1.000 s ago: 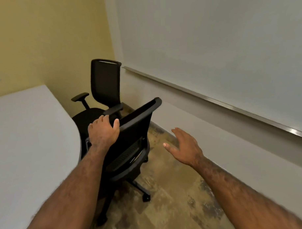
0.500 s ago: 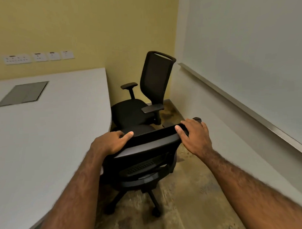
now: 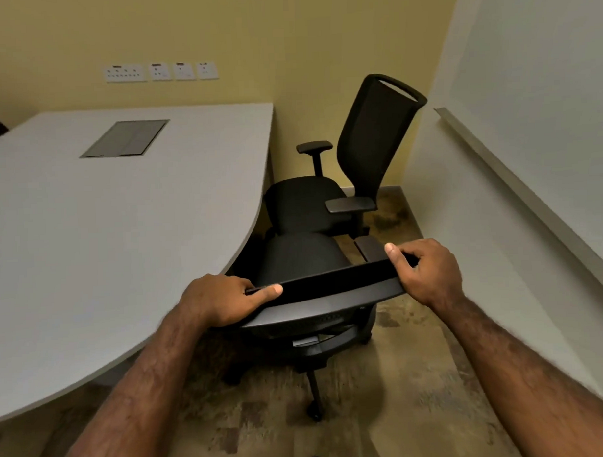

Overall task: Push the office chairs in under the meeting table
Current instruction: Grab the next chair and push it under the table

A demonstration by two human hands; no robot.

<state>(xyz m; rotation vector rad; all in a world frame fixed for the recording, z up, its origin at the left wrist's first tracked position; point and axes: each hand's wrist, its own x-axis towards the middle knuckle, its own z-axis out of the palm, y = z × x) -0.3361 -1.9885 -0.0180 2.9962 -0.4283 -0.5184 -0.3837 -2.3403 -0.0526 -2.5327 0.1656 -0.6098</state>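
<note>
A black office chair [image 3: 304, 259] stands right in front of me, its seat facing the curved edge of the grey meeting table [image 3: 88, 235]. My left hand [image 3: 224, 299] grips the left end of its backrest top bar, and my right hand [image 3: 428, 268] grips the right end. The seat's front sits close to the table edge, partly under it. A second black office chair [image 3: 369, 157] stands farther back in the corner, turned sideways beside the table with its backrest upright.
A yellow wall with a row of white sockets [image 3: 159, 72] closes the far side. A whiteboard with a metal tray [image 3: 517, 173] runs along the right wall. A grey cable hatch [image 3: 126, 138] is set into the tabletop. Patterned carpet [image 3: 385, 413] lies around the chairs.
My right hand came from the air onto the backrest's right end, so both hands now hold it. The near chair has turned to face the table and moved closer to it.
</note>
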